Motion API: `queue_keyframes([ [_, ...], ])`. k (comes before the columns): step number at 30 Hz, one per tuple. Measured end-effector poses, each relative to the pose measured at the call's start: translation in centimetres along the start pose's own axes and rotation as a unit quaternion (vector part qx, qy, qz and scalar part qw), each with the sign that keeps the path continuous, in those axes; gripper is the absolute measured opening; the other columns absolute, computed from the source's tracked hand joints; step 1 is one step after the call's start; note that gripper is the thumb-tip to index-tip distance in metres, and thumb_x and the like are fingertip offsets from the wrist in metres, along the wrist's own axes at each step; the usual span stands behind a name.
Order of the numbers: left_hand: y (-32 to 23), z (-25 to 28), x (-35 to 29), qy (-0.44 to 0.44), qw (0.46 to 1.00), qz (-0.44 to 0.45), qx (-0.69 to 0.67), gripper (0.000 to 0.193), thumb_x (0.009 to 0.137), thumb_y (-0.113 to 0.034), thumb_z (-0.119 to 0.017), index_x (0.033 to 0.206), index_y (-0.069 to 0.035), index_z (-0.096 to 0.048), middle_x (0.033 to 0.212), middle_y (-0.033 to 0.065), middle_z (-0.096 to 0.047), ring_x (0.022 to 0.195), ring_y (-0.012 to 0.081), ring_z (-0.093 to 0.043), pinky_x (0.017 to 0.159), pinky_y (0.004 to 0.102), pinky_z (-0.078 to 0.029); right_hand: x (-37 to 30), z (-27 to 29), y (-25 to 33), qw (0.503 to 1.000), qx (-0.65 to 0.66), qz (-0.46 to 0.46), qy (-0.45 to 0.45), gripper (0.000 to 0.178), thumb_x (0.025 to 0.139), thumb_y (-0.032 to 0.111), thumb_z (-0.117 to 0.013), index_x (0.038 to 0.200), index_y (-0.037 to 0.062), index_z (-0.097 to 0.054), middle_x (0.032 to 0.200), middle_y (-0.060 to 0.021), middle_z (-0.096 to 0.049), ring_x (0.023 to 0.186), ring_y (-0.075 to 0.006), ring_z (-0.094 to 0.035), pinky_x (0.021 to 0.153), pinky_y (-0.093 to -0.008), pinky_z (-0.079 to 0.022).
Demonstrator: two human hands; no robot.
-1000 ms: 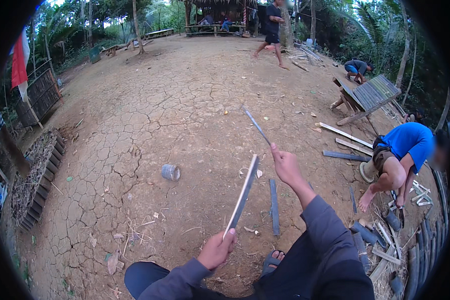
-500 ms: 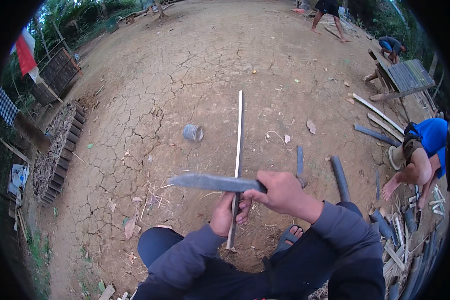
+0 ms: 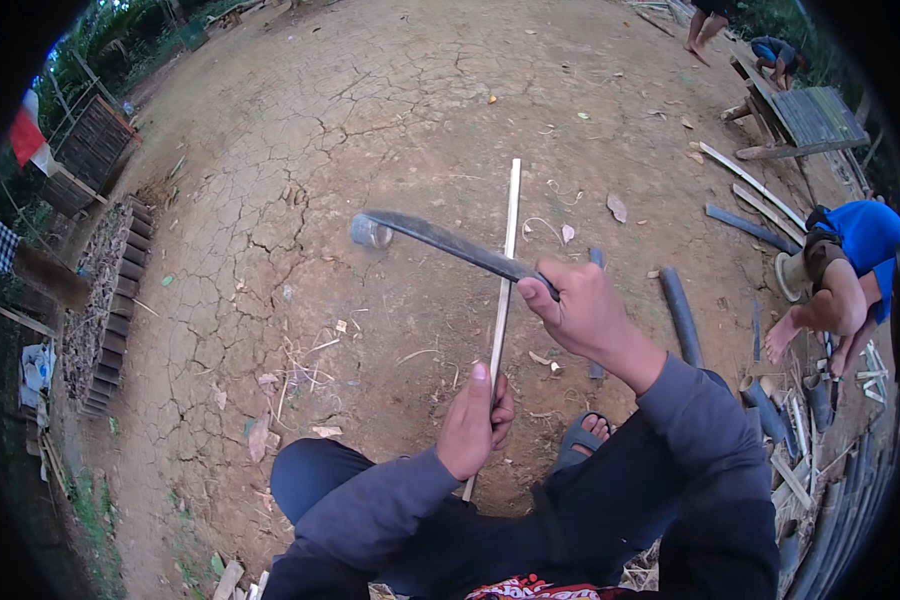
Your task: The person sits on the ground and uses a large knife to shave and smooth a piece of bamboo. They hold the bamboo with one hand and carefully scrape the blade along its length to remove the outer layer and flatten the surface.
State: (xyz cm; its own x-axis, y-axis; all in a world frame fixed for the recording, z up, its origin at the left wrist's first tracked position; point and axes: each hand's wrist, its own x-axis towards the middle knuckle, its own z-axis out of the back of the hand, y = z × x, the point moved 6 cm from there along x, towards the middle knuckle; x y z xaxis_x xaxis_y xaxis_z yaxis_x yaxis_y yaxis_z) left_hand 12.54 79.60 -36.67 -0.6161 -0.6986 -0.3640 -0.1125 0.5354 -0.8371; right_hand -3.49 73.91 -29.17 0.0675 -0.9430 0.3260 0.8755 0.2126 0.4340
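Note:
My left hand (image 3: 475, 420) grips the near end of a thin pale bamboo strip (image 3: 507, 245), which points away from me over the cracked dirt. My right hand (image 3: 582, 310) holds the handle of a long dark blade (image 3: 440, 240). The blade reaches up and to the left and crosses over the strip near my right hand. Both forearms are in dark blue-grey sleeves. My sandalled foot (image 3: 578, 438) shows between my knees.
A person in a blue shirt (image 3: 850, 265) crouches at the right among cut bamboo pieces (image 3: 682, 318). A small grey can (image 3: 370, 232) lies behind the blade tip. A woven bamboo panel (image 3: 815, 115) stands at upper right, stacked material (image 3: 95, 300) at left.
The blade has swung from level across the strip to slanting up-left. My left hand slid nearer along the strip. The view tilted further down.

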Motion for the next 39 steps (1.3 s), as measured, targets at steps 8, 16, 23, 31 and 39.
queue_keyframes([
  [8, -0.6, 1.2, -0.3, -0.016, 0.998, -0.034, 0.058, 0.046, 0.105, -0.050, -0.019, 0.087, -0.011, -0.035, 0.066, -0.0003, -0.034, 0.048, 0.0076, -0.032, 0.042, 0.0255, -0.030, -0.3, 0.0, 1.1, 0.998, -0.041, 0.043, 0.002, 0.065, 0.085, 0.070, -0.055, 0.063, 0.0088, -0.054, 0.052, -0.0104, -0.056, 0.046, -0.0269, -0.061, 0.045, -0.0397, -0.048],
  [16, 0.6, -0.9, -1.6, 0.096, 0.995, 0.034, 0.014, 0.048, 0.104, -0.055, -0.021, 0.085, -0.012, -0.031, 0.065, 0.0001, -0.033, 0.045, 0.0073, -0.030, 0.042, 0.0242, -0.030, 2.9, 3.7, -6.1, 0.987, 0.044, -0.093, -0.120, 0.073, 0.097, 0.063, -0.040, 0.063, 0.0004, -0.055, 0.049, -0.0124, -0.050, 0.048, -0.0253, -0.056, 0.051, -0.0378, -0.044],
  [23, -0.8, -0.6, -1.2, 0.167, 0.975, 0.017, -0.142, 0.053, 0.100, -0.062, -0.024, 0.087, -0.012, -0.033, 0.065, -0.0003, -0.033, 0.044, 0.0074, -0.029, 0.041, 0.0243, -0.029, 1.4, 2.6, -4.9, 0.961, 0.169, -0.137, -0.169, 0.073, 0.102, 0.056, -0.037, 0.060, -0.0031, -0.045, 0.048, -0.0114, -0.037, 0.047, -0.0216, -0.039, 0.048, -0.0395, -0.030],
  [31, -1.7, 1.3, 0.7, 0.070, 0.996, -0.045, -0.013, 0.045, 0.104, -0.052, -0.032, 0.092, -0.009, -0.039, 0.067, -0.0007, -0.035, 0.045, 0.0068, -0.032, 0.041, 0.0227, -0.030, -1.3, 1.4, 3.4, 0.996, 0.030, 0.058, -0.057, 0.062, 0.091, 0.063, -0.052, 0.069, 0.0047, -0.053, 0.056, -0.0143, -0.053, 0.047, -0.0303, -0.057, 0.046, -0.0386, -0.044],
  [39, 0.2, 0.8, -1.1, -0.066, 0.996, -0.036, 0.056, 0.038, 0.105, -0.041, -0.041, 0.087, -0.008, -0.044, 0.062, -0.0025, -0.041, 0.047, 0.0054, -0.038, 0.041, 0.0233, -0.032, -0.1, -0.1, 1.3, 0.999, -0.003, 0.045, -0.025, 0.063, 0.087, 0.069, -0.053, 0.066, 0.0095, -0.054, 0.052, -0.0074, -0.055, 0.044, -0.0223, -0.061, 0.042, -0.0376, -0.047],
])
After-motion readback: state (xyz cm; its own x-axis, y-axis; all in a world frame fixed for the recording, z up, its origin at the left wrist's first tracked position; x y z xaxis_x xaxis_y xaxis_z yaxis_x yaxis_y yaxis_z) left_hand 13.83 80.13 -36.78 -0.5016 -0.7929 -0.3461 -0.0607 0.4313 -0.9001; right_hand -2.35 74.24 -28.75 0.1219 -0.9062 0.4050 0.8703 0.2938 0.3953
